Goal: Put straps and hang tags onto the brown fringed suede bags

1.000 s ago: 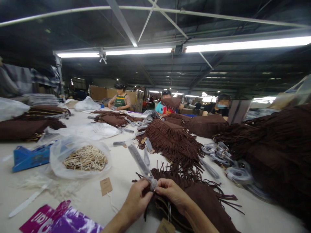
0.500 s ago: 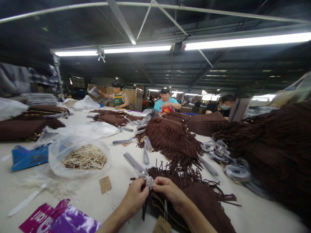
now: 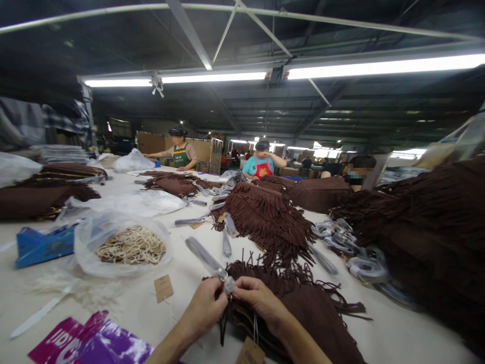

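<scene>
A grey strap [image 3: 204, 257] in clear plastic wrap runs up and left from between my hands, with its wrapped clasp end at my fingertips. My left hand [image 3: 207, 302] is closed around the near end of that strap. My right hand [image 3: 257, 299] pinches the wrapped end from the other side. Under and beside my hands lies a dark brown fringed bag [image 3: 314, 313], its zipper edge towards me. A brown paper tag [image 3: 250, 351] hangs on a white string below my right hand.
A plastic bag of stringed tags [image 3: 131, 245] and a blue tape dispenser [image 3: 45, 245] stand left. Fringed bags [image 3: 261, 212] pile ahead; a taller heap [image 3: 428, 227] rises on the right. Wrapped straps [image 3: 367, 268] lie beside it. Co-workers [image 3: 261, 162] are across the table.
My hands stay together at the strap's end and have shifted slightly left. The co-worker at the far left has lowered the sheet-holding arm; the middle one has raised a hand towards the head.
</scene>
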`<state>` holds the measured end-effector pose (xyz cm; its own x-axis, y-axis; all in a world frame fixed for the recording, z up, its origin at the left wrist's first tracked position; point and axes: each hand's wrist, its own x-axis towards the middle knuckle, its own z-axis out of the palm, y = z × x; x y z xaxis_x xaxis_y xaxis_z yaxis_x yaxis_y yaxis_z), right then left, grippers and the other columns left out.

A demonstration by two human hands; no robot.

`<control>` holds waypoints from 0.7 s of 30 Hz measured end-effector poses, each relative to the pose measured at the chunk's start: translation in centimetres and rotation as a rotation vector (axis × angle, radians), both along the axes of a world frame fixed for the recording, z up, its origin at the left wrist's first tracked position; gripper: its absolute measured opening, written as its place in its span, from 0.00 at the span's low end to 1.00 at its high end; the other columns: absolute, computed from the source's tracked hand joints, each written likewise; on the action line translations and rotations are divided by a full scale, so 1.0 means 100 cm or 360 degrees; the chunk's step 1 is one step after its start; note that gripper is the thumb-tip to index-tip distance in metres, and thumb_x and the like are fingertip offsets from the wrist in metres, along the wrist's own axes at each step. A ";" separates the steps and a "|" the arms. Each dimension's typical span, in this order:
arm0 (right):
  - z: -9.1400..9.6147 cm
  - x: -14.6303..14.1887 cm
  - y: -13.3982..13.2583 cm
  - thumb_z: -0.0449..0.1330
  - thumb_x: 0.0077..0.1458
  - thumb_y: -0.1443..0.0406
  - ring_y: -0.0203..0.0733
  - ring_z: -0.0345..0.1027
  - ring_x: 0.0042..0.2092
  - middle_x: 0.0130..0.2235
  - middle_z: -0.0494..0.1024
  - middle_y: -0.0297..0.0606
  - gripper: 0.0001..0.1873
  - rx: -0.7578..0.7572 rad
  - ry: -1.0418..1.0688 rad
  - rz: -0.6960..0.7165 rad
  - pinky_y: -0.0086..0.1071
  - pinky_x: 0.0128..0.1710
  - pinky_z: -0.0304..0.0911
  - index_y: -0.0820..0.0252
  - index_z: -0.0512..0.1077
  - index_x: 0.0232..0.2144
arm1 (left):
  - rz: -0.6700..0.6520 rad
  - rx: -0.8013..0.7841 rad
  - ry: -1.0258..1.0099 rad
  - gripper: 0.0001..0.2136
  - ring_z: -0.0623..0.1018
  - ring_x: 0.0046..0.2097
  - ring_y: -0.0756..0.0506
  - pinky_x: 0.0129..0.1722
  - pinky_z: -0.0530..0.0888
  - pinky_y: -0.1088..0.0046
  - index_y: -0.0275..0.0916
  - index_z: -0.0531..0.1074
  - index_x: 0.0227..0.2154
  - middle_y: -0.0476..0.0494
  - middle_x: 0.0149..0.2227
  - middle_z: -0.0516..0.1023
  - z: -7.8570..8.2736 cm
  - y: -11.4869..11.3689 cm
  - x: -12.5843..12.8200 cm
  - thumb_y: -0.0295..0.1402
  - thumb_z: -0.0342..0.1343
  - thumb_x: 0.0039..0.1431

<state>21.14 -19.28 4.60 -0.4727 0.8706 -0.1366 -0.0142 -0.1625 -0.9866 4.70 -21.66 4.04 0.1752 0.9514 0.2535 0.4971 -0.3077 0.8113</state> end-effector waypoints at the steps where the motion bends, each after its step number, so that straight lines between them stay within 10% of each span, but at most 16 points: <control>1: 0.001 -0.001 -0.001 0.70 0.37 0.52 0.32 0.56 0.25 0.20 0.66 0.26 0.21 0.0008 -0.0018 -0.0008 0.28 0.28 0.50 0.61 0.69 0.22 | 0.0012 -0.0023 -0.0046 0.08 0.69 0.32 0.45 0.32 0.64 0.72 0.38 0.66 0.23 0.48 0.26 0.71 0.000 0.001 0.001 0.34 0.46 0.52; 13: -0.012 -0.001 0.008 0.67 0.39 0.60 0.31 0.54 0.24 0.23 0.70 0.28 0.15 0.0129 -0.0119 -0.0065 0.26 0.23 0.46 0.61 0.70 0.27 | -0.0299 -0.0893 -0.0771 0.05 0.55 0.17 0.54 0.17 0.51 0.77 0.39 0.65 0.20 0.56 0.14 0.63 0.013 -0.004 -0.035 0.34 0.49 0.37; 21: -0.009 -0.018 -0.006 0.63 0.45 0.66 0.37 0.63 0.32 0.33 0.73 0.33 0.03 0.0855 -0.0276 -0.0147 0.28 0.30 0.55 0.59 0.76 0.27 | -0.0226 -0.0725 -0.1350 0.10 0.57 0.20 0.57 0.19 0.55 0.80 0.36 0.68 0.23 0.56 0.19 0.64 0.021 0.000 -0.031 0.36 0.61 0.42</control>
<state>19.38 -19.89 3.72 -0.4015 0.8758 0.2678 0.1651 0.3568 -0.9195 1.62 -21.67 6.14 0.2250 0.9736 -0.0388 -0.3251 0.1126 0.9390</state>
